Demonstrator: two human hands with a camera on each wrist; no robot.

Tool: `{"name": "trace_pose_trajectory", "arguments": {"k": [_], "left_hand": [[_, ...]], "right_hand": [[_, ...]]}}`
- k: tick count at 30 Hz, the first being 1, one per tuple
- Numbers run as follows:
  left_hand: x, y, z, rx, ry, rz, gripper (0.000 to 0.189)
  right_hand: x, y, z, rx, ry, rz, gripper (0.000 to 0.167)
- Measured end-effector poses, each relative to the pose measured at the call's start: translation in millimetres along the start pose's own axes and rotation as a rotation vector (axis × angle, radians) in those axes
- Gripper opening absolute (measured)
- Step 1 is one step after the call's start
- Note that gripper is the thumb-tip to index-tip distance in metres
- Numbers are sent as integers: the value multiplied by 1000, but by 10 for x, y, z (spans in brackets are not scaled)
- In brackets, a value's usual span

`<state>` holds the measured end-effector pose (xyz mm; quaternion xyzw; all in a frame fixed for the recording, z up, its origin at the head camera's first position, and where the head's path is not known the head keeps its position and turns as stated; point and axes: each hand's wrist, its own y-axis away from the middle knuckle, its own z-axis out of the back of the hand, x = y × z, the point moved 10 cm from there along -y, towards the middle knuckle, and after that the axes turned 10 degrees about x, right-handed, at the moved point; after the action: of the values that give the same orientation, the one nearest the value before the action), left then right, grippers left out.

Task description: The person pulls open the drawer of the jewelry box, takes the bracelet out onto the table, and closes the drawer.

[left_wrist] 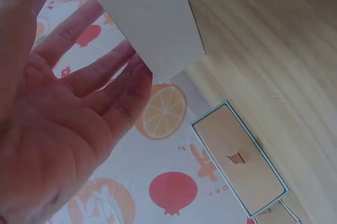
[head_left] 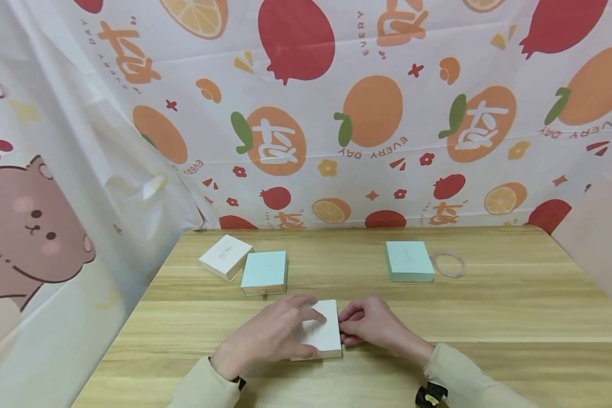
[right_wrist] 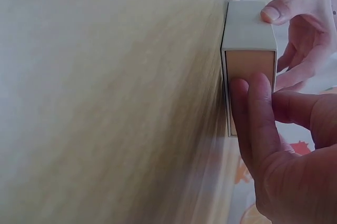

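A white drawer box (head_left: 328,326) lies flat on the wooden table in front of the person. The left hand (head_left: 280,328) grips it from the left, with its thumb at the near edge and its other fingers over the top and far side. At the box's right end, the right hand (head_left: 372,323) has its thumb and forefinger drawn together in a pinch. Two of its fingertips rest against the tan drawer front (right_wrist: 250,63), which sits level with the white sleeve in the right wrist view. Whatever the pinch holds there is hidden behind the fingers.
Beyond the left hand stand another white box (head_left: 226,256) and a mint drawer box (head_left: 265,269) with a small brown tab (left_wrist: 238,158). Farther right are a second mint box (head_left: 409,260) and a thin pale ring (head_left: 449,265). A fruit-patterned curtain (head_left: 316,164) hangs behind the table.
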<state>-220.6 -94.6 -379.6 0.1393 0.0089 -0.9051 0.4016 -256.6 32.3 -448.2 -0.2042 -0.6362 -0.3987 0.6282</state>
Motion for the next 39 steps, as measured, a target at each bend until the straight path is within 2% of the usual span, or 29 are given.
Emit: {"name": "trace_pose_trajectory", "arguments": {"k": [10, 14, 24, 39], "left_hand": [[19, -29, 4, 31, 9, -13, 46], [30, -28, 10, 22, 3, -5, 46], [87, -7, -28, 48, 17, 16, 46], [85, -51, -17, 30, 14, -24, 47]], "right_hand": [[12, -8, -5, -4, 5, 7, 11], [10, -10, -22, 3, -10, 4, 12], [7, -20, -34, 1, -16, -8, 10], [-56, -49, 25, -33, -49, -33, 8]]}}
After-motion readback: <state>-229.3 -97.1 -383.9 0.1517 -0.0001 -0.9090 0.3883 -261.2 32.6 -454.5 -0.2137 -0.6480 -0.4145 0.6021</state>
